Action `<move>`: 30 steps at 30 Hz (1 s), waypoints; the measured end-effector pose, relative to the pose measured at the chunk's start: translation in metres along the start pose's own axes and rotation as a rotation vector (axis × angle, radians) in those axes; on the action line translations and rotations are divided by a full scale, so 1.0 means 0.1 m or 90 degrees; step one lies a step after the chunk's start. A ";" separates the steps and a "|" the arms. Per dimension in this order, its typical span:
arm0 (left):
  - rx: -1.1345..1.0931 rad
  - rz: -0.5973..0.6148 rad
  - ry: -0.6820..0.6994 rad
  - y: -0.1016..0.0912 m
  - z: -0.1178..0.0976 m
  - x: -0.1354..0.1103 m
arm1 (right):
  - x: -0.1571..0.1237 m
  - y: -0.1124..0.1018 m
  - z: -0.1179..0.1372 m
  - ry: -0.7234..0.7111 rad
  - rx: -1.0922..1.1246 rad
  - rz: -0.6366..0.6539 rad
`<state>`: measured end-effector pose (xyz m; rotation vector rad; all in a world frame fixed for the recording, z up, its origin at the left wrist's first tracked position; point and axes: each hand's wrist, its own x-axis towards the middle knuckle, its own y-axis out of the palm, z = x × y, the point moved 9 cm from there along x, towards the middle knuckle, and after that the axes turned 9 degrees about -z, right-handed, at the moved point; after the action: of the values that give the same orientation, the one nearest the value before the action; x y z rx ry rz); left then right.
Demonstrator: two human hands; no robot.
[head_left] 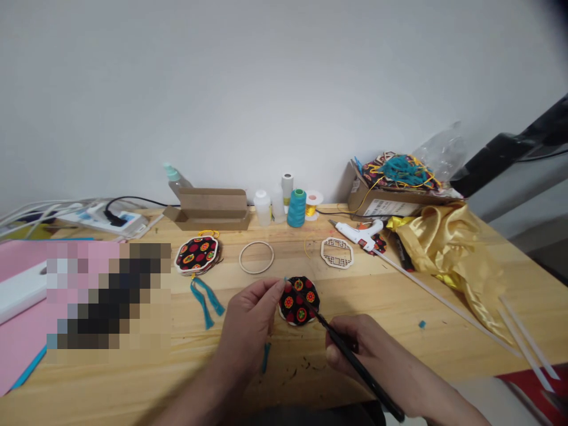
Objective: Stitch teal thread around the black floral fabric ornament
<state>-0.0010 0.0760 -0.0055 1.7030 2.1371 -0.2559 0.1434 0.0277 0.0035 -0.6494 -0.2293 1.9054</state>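
Note:
My left hand (252, 313) is closed in a pinch, with a bit of teal thread showing at its fingertips. A teal tassel (265, 358) shows below that hand. Touching those fingers is a round-cornered piece of black fabric with red and orange flowers (300, 300), with a pale rim at its lower edge. My right hand (366, 343) grips a long, slim black tool (350, 359), whose kind I cannot make out. Its thin tip lies across the fabric toward my left fingertips. Left of my hands lies a finished-looking flowered piece (197, 254) with teal tassels (206, 302).
Behind lie a wooden ring (257, 258), a lattice frame (337, 253) and a white glue gun (361, 234). Bottles, a teal thread spool (297, 208) and an open cardboard box (213, 208) line the wall. Gold cloth (448, 242) and glue sticks lie right; pink sheets (26, 343) left.

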 end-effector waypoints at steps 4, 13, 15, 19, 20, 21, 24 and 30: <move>-0.006 -0.003 0.006 -0.02 0.00 -0.01 | 0.00 0.01 0.00 0.000 0.013 0.006; 0.031 0.018 -0.016 0.04 0.06 -0.05 | 0.06 0.00 -0.01 -0.010 0.018 0.001; 0.033 0.031 -0.026 0.06 0.07 -0.06 | 0.07 0.00 0.03 -0.015 0.019 0.003; 0.060 0.049 -0.016 0.07 0.07 -0.06 | 0.09 -0.01 0.07 -0.018 0.034 0.005; 0.065 0.051 -0.012 0.07 0.06 -0.06 | 0.10 0.00 0.07 -0.018 0.040 0.007; 0.067 0.054 -0.009 0.07 0.06 -0.06 | 0.10 0.00 0.07 -0.018 0.044 0.007; 0.070 0.052 -0.007 0.06 0.06 -0.06 | 0.11 0.00 0.04 -0.015 0.042 0.003; 0.080 0.073 0.004 0.08 0.06 -0.07 | 0.11 0.00 0.04 -0.011 0.053 0.002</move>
<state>0.0090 0.0693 -0.0074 1.8925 2.0572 -0.3597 0.1381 0.0386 0.0035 -0.5779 -0.1602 1.9132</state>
